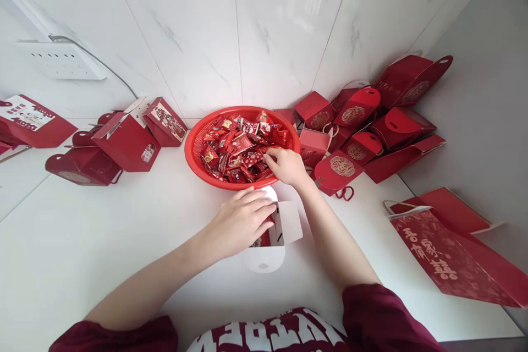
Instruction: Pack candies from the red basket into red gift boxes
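Note:
My left hand (246,220) lies across a small opened box (266,257), white on the inside, with its fingers stretched out over the opening. Red-wrapped sweets (264,239) show inside the box, partly hidden by that hand. At the right side of a red plastic basket (190,148), my right hand (285,165) reaches over the rim, thumb and fingertips pinched on a wrapped sweet (264,155) that they mostly cover. Wrapped sweets (235,148) in red packets fill the basket.
Folded red gift boxes (355,110) are piled right of the basket against the wall. More red boxes (127,140) stand at the left. A larger red box (449,253) lies near the right edge of the white table (124,231). A power strip (61,60) is on the wall.

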{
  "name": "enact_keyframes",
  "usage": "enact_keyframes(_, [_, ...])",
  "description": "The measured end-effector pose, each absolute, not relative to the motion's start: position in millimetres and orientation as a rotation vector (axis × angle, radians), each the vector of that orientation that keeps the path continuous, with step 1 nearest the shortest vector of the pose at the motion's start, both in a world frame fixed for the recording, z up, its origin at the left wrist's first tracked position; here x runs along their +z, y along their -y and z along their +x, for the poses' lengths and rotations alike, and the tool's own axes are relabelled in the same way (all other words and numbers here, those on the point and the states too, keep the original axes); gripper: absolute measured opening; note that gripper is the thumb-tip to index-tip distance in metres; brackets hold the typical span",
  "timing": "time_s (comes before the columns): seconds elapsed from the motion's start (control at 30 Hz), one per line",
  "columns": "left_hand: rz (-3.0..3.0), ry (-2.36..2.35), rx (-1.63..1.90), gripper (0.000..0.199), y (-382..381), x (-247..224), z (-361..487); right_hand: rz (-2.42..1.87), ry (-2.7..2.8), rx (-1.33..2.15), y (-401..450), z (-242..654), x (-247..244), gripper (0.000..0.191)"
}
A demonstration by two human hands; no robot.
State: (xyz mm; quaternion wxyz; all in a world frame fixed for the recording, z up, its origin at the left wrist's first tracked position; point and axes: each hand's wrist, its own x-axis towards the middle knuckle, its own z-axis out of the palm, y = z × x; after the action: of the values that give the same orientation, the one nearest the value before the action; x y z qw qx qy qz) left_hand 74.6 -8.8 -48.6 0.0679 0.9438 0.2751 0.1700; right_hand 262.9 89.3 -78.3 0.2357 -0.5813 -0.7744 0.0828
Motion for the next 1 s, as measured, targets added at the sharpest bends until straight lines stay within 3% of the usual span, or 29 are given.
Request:
enact_keyframes(0.23, [2.567,-0.997,0.894,0.031,23.3,-42.3,31.4,-1.286,1.997,0.296,-74.3,270.4,-75.1,0.027])
enact_keyframes(0.4, [2.215,-1.286,1.319,0.027,25.8,-74.4,-5.3,-1.078,1.9,0.408,-34.7,288.8,-72.1,0.021])
enact_keyframes(0.5, [2.084,-1.418,1.243,0.018,26.7,-101.7,-15.1,-1.1,1.866,0.455,-6.9,298.7,-77.3,0.021])
enact_keyframes(0.63, [2.074,-1.394,1.076,0.021,31.7,-125.7,-13.7,-1.181,1.746,0.487,25.6,305.7,-98.4,0.018])
enact_keyframes(1.0, [2.362,-0.859,1.184,0.063,41.6,-142.4,1.6,-0.978,1.832,0.45,48.5,309.8,-145.6,0.065])
